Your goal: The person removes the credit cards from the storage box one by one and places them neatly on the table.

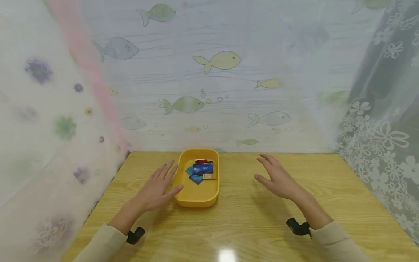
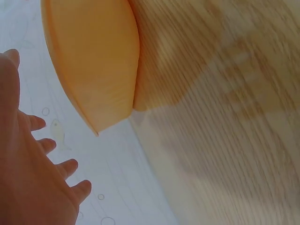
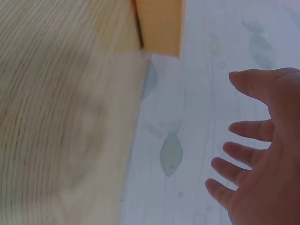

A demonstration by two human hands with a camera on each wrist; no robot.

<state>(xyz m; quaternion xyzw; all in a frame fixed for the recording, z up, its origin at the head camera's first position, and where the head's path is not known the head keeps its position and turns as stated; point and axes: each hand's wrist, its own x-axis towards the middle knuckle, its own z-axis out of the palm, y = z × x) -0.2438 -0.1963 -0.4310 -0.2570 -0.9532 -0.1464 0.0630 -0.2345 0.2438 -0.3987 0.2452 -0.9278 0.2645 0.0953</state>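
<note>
A yellow plastic tray (image 1: 197, 203) stands on the table, left of the middle in the head view. Inside lies a loose overlapping pile of cards: a dark blue card (image 1: 203, 168) on top, a gold card (image 1: 210, 176), and bits of red, black and light blue ones. My left hand (image 1: 157, 189) is raised by the tray's left side, fingers straight and spread; the left wrist view shows a gap between it and the tray wall (image 2: 93, 56). Well to the tray's right, my right hand (image 1: 278, 180) hovers over the table with fingers extended, holding nothing.
The wooden table (image 1: 239, 222) meets a back curtain (image 1: 222, 120) printed with fish. A flowered cloth (image 1: 49, 153) hangs along the left and a lace-patterned one (image 1: 389, 145) along the right. Black wrist mounts (image 1: 298, 227) sit at both cuffs.
</note>
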